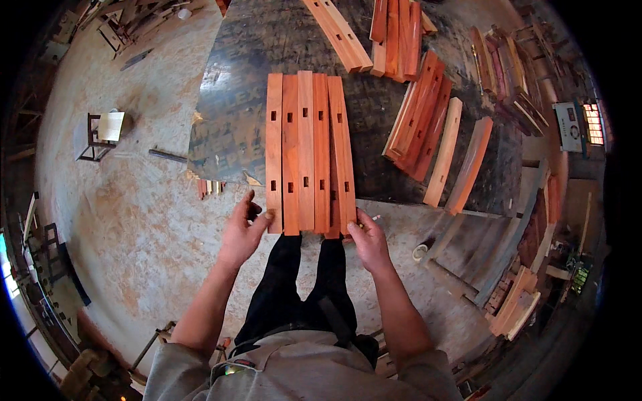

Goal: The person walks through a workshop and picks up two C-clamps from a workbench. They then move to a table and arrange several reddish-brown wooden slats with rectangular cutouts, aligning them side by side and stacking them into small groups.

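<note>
Several reddish wooden slats (305, 147) lie side by side on a dark tabletop (231, 127), pointing away from me, their near ends jutting past its front edge. Most show two small rectangular mortises; another slat is partly hidden beneath them. At the near left corner is my left hand (242, 230), its fingers apart and its thumb against or right beside the leftmost slat. My right hand (370, 242) pinches the near end of the rightmost slat (344, 154), which lies slightly askew. A small white stick-like tip (377, 216) shows by the right fingers; its kind is unclear.
More slats (421, 110) are grouped on the table's right side, with two single slats (443, 152) beside them. Other mortised pieces (338, 33) lie at the far edge. A chair (97, 137) stands on the floor to the left. Stacked timber (515, 304) is at the lower right.
</note>
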Demonstrator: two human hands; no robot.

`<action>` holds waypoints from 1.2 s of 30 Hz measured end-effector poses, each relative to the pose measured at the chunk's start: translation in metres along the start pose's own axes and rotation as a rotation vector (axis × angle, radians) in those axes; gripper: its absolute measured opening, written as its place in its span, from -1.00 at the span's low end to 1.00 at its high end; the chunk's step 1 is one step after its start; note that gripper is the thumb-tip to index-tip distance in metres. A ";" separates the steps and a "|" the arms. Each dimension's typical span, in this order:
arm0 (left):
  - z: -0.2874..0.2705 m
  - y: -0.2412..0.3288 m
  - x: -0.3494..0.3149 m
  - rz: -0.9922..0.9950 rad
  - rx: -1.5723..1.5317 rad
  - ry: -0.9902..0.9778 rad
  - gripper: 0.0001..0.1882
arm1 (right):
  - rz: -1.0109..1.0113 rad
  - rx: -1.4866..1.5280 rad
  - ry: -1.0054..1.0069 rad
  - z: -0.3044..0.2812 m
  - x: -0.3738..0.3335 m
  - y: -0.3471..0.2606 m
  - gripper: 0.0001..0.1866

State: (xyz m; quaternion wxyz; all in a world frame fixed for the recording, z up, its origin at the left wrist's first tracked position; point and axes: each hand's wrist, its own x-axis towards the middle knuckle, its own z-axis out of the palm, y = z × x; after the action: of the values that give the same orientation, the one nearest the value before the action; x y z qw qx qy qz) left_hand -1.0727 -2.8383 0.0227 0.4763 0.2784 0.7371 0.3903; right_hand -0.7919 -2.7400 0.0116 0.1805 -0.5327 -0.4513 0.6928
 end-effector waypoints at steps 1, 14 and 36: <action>0.005 0.007 -0.001 -0.010 0.045 -0.029 -0.32 | 0.008 -0.001 0.007 0.000 0.000 0.000 -0.52; 0.015 0.022 0.026 -0.027 -0.068 0.078 -0.56 | -0.036 0.014 0.004 0.004 -0.004 -0.003 -0.53; -0.038 0.047 0.048 -0.219 -0.162 -0.217 -0.72 | 0.002 0.113 -0.006 0.001 -0.003 -0.003 -0.54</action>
State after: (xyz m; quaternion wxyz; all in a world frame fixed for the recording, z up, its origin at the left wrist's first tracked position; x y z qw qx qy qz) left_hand -1.1248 -2.7875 0.0479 0.6137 0.1977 0.6734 0.3616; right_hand -0.7923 -2.7408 0.0158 0.2079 -0.5199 -0.4115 0.7191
